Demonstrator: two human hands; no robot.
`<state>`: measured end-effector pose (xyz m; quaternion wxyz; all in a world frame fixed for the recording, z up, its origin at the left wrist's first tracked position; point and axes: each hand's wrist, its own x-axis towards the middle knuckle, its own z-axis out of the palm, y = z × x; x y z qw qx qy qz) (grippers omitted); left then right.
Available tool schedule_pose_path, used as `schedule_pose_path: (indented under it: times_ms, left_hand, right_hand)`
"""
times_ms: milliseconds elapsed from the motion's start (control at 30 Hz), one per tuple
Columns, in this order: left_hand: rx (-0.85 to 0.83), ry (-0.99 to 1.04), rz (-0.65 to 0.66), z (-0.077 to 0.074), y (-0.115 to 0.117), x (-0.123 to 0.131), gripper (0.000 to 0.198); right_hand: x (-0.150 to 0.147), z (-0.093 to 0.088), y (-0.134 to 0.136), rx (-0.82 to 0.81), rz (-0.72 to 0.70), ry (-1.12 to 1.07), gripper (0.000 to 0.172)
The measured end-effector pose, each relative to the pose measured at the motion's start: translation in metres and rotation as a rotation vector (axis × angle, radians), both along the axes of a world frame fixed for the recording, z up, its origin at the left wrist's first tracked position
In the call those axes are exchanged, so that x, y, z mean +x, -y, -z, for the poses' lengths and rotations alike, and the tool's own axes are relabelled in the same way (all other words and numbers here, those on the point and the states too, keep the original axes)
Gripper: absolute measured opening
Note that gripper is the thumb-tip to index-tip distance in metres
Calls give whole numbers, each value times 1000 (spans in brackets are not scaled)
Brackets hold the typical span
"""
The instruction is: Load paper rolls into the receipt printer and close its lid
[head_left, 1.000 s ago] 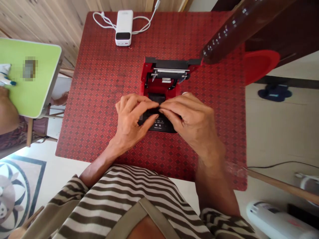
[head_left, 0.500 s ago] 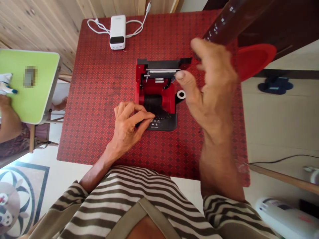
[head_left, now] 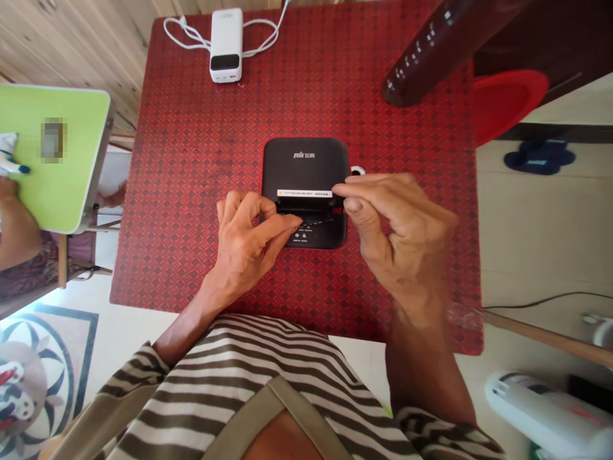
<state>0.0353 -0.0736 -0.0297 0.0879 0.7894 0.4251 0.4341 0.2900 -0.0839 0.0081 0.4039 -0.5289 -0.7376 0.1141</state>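
A small printer with a black lid (head_left: 306, 169) lies on the red patterned table (head_left: 191, 134), its lid lowered almost flat. My left hand (head_left: 251, 233) pinches the edge of a thin dark film (head_left: 318, 219) that comes out at the printer's front, over its button panel. At the lid's front right corner is my right hand (head_left: 395, 223), thumb and index finger close together by the white label strip; whether it grips the lid edge is unclear. Part of a white roll end (head_left: 357, 171) shows beside the printer's right side, behind my right hand.
A white power bank (head_left: 227, 45) with a looped cable lies at the back left. A dark brown cylindrical object (head_left: 421, 57) reaches over the back right, near a red stool (head_left: 512, 102). At the far left, a person's arm rests by a green table (head_left: 71, 179).
The printer lid has swung down from upright to nearly closed. My right hand has moved down and its fingers have drawn together. My left hand keeps its pinch at the printer's front.
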Motion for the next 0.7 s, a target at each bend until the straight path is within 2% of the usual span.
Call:
schedule_pose_path:
  times_ms: [167,333,400,467,500,567,633,700]
  left_hand:
    - [-15,15,14,1,-1,-2,16]
    - [-160,81,50,-6,0,-5,9]
    - [-208,159,33,-2,-5,-7,19]
    - [-232,279,-43,10,-12,-8,32]
    - [-241,344,-79,19,-17,-8,48]
    - [-398,470,-92,40,-25,-8,82]
    - [-618,612,-47,59,-31,-9,90]
    - [-765,695,-13,71,-34,-10,92]
  right_hand:
    - [1,17,7,14,-20,-40,32]
    - [0,20,7,7,-8,-29,33]
    - [1,19,7,31,-23,-35,32]
    - [1,18,8,42,-26,-33,32]
    - [1,17,8,40,-21,-28,32]
    - [1,17,8,32,-13,-20,33]
    - [0,19,8,46,-19,-21,34]
    - [-2,23,8,89,-23,-40,34]
